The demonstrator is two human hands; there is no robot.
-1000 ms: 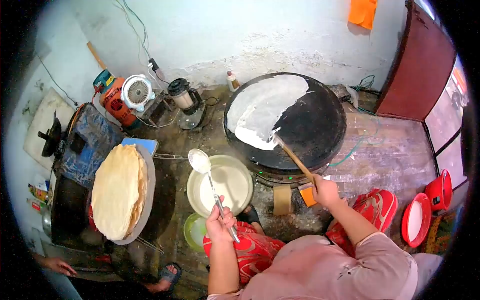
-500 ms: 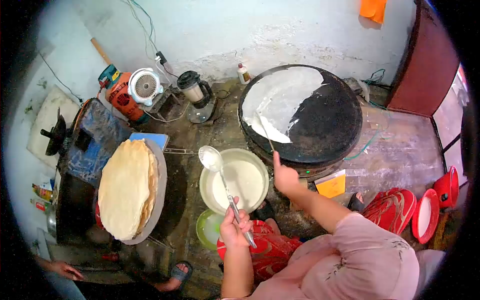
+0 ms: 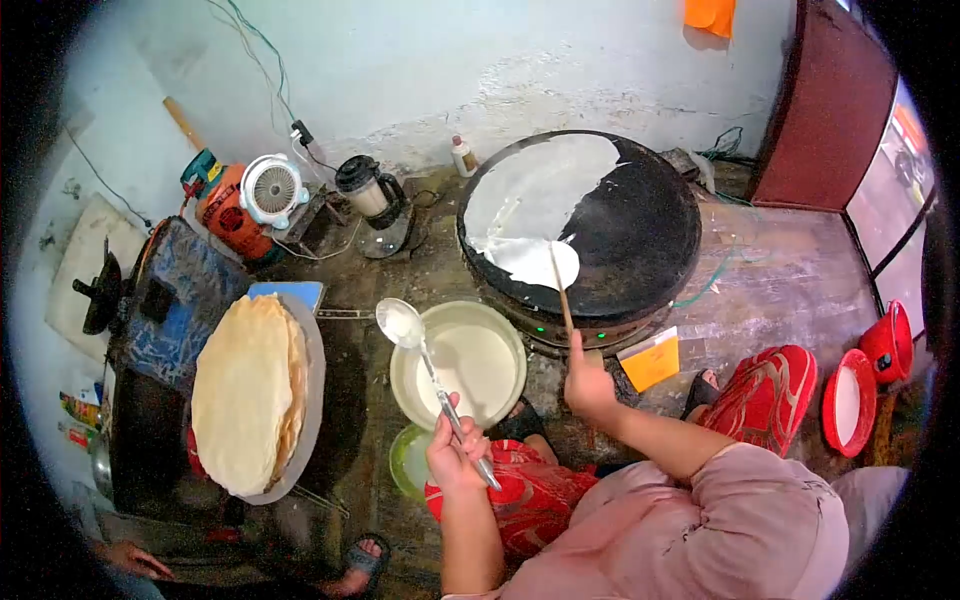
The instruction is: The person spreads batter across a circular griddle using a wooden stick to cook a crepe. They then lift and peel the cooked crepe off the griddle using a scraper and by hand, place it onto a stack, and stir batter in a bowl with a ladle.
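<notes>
My left hand (image 3: 455,455) is closed around the handle of a metal ladle (image 3: 401,324), its bowl tilted and coated with white batter. The ladle hangs over the left side of a bucket (image 3: 396,375) of pale batter. In my right hand (image 3: 590,388) is the thin wooden handle of a batter spreader (image 3: 565,305), its head hidden in the batter. The spreader reaches over the front edge of a round black griddle (image 3: 645,235). White batter (image 3: 545,185) covers the griddle's left part, with a thick, wet pool at the front.
A stack of thin pancakes (image 3: 245,395) lies on a round board at left. A blender (image 3: 370,195), a fan (image 3: 274,190) and a gas cylinder (image 3: 222,215) stand behind. Red bowls (image 3: 848,405) are at right. Another person's hand (image 3: 135,560) shows at lower left.
My right hand has swung the spreader rightward along the griddle's front, and the thick batter there now reaches farther right. My left hand still holds the ladle over the bucket. The view has shifted slightly.
</notes>
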